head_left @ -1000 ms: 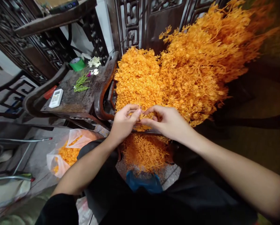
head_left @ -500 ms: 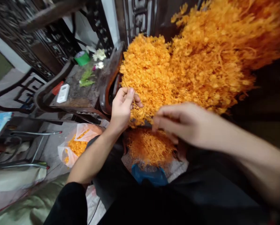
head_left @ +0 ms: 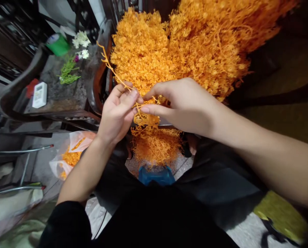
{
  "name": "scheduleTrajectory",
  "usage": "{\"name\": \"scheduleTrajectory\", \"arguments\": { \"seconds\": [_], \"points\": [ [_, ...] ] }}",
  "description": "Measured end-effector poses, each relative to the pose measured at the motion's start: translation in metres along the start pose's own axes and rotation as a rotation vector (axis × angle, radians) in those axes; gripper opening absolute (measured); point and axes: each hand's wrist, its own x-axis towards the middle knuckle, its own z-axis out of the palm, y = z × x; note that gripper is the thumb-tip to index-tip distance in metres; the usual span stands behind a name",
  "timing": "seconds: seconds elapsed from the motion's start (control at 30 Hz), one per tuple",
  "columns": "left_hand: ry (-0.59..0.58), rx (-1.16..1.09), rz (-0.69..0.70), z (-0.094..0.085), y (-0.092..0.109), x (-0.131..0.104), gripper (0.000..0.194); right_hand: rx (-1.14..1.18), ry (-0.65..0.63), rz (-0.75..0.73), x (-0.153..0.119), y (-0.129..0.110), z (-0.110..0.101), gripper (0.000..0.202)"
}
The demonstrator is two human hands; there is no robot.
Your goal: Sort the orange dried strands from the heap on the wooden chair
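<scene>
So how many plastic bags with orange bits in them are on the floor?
1. The bag lies on the floor by the left forearm, below the dark wooden table. Others may be hidden behind the arms or the orange pile.

Dark wooden surface (head_left: 63,98) sat upper left of frame, curved rail along near edge. On it lay white remote (head_left: 39,94), red item (head_left: 31,87) just beside remote, green sprigs (head_left: 66,71), white blossoms (head_left: 81,38), green tape roll (head_left: 56,43) at far end. Floor (head_left: 41,163) ran lower left; on it lay plastic bag (head_left: 68,156) of orange bits, metal rods (head_left: 17,151), heap of orange strands (head_left: 155,148) at centre.
</scene>
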Motion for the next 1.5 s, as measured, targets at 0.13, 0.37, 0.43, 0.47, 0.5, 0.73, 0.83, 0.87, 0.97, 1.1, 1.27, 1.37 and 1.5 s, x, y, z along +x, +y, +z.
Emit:
{"name": "scheduleTrajectory", "arguments": {
  "seconds": [0.13,0.37,0.43,0.47,0.5,0.73,0.83,0.87,0.97,1.1,1.27,1.37,1.5],
  "points": [
    [-0.027,0.031,-0.036,-0.007,0.004,-0.006,0.050,-0.082,-0.029,-0.051,0.007,0.007,0.003,0.024],
    [-0.122,0.233,-0.185,-0.023,0.010,-0.012,0.061,-0.121,-0.049,-0.097,0.013,0.016,0.016,0.028],
    [-0.139,0.290,-0.208,-0.025,0.014,-0.013,0.059,-0.156,-0.074,-0.125,0.013,0.018,0.019,0.028],
    [-0.141,0.304,-0.213,-0.026,0.016,-0.012,0.057,-0.171,-0.088,-0.139,0.013,0.019,0.019,0.027],
    [-0.141,0.310,-0.215,-0.026,0.018,-0.012,0.055,-0.188,-0.096,-0.151,0.012,0.018,0.019,0.025],
    [-0.141,0.254,-0.213,-0.030,0.025,0.004,0.055,-0.343,0.007,-0.146,0.017,0.011,0.017,0.020],
    [-0.119,0.179,-0.219,-0.035,0.020,0.010,0.059,-0.197,-0.044,-0.044,0.018,0.015,0.011,0.019],
    [-0.110,0.151,-0.217,-0.036,0.018,0.012,0.059,-0.128,-0.040,0.015,0.018,0.019,0.008,0.020],
    [-0.086,0.096,-0.184,-0.038,0.009,0.014,0.054,0.024,0.086,0.162,0.015,0.032,0.005,0.026],
    [-0.071,0.095,-0.142,-0.031,-0.002,0.010,0.050,0.071,0.088,0.096,0.008,0.039,0.010,0.033],
    [-0.022,0.080,-0.105,-0.016,-0.009,0.003,0.049,0.110,-0.121,0.100,0.006,0.035,0.024,0.042],
    [-0.014,0.059,-0.083,-0.014,-0.008,0.002,0.048,0.149,-0.186,0.090,0.010,0.037,0.027,0.042],
    [0.028,0.082,-0.122,-0.022,-0.004,0.003,0.053,0.170,-0.240,0.055,0.015,0.046,0.018,0.042]
  ]
}}
